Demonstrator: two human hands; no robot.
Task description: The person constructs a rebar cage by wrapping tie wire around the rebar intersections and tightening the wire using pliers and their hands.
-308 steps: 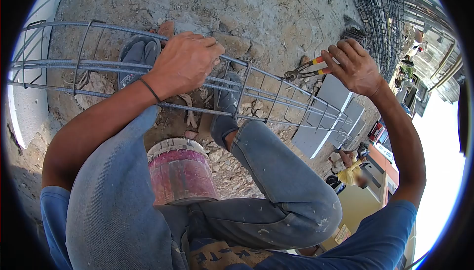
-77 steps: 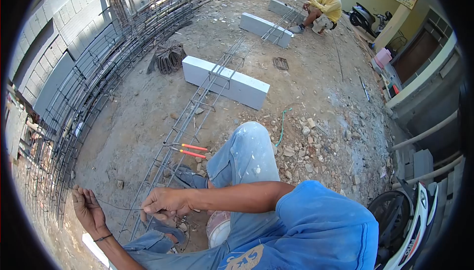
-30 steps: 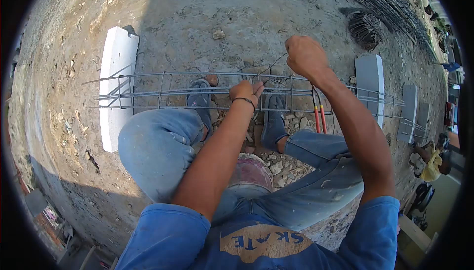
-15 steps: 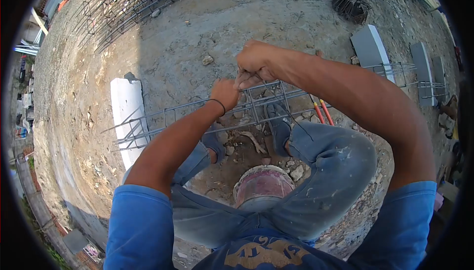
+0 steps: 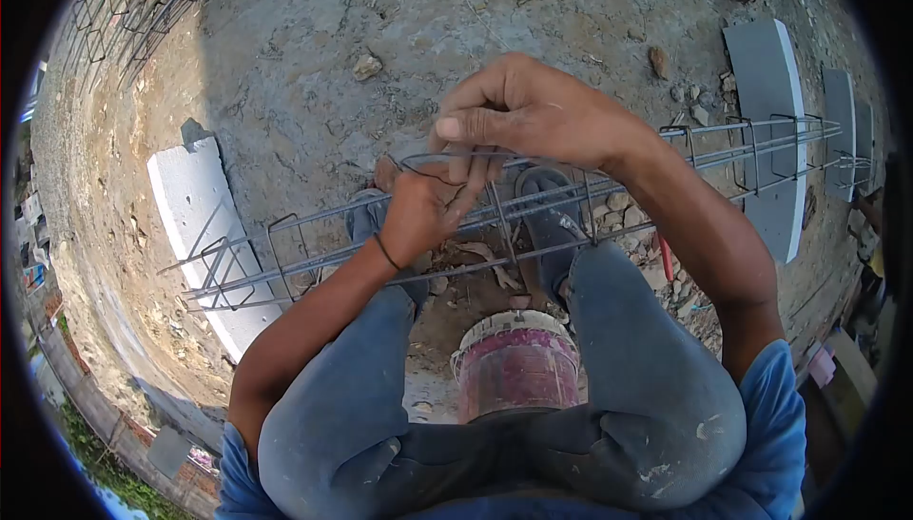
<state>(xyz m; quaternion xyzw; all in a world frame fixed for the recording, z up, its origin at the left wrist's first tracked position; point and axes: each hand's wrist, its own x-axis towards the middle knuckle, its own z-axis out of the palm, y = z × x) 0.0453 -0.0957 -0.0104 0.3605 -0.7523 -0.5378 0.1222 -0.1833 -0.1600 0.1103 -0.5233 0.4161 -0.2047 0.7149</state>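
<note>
Centrally, over the near-middle of the rebar cage (image 5: 507,235): two bare hands, close together, with a thin dark wire (image 5: 475,154) looped between them.

Item, left hand (image 5: 418,214): fingers curled, knuckles up, at the cage's bars; whether it grips wire or bar, I cannot tell. Item, right hand (image 5: 537,121): raised above the cage, wrist arched, thumb reaching across toward the left hand, fingers bent downward by the wire; how firmly they hold it, if at all, is hidden from me.

Hazards, as I judge them: the springy wire could slip from a loose hold and flick back, its stiffness being the cause; a wire end could prick the crowded fingertips; a sideways pull could shift the cage on its supports.

Pose: left forearm slanting up from the near side of the cage, wristband (image 5: 387,254) at the wrist; right elbow bent out wide, forearm crossing above the bars.

Further out: a white block (image 5: 195,206) under the cage's left end; a grey block (image 5: 770,102) under its right part; a red handle (image 5: 665,256) just beside its near edge; a stained bucket (image 5: 521,368) on its near side, between the knees.
</note>
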